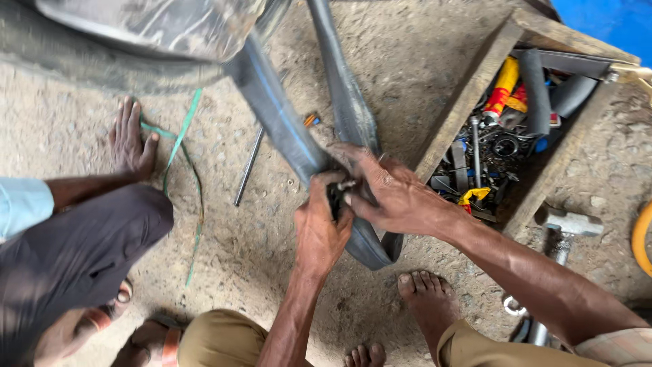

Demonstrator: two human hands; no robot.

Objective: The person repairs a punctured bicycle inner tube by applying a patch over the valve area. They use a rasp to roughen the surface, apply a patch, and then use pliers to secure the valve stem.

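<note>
Over gritty concrete ground point(407, 61), my left hand point(319, 228) and right hand point(390, 194) pinch the folded black rubber inner tube point(282, 122) together, wooden toolbox point(468, 95) just right.

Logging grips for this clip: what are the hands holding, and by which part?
Both hands, left hand and right hand, grip the black inner tube at one spot just above its lower bend, fingers pinching something small there that is too hidden to identify.

Glossy black rubber tube point(285, 122), rough wooden toolbox point(468, 95).
</note>
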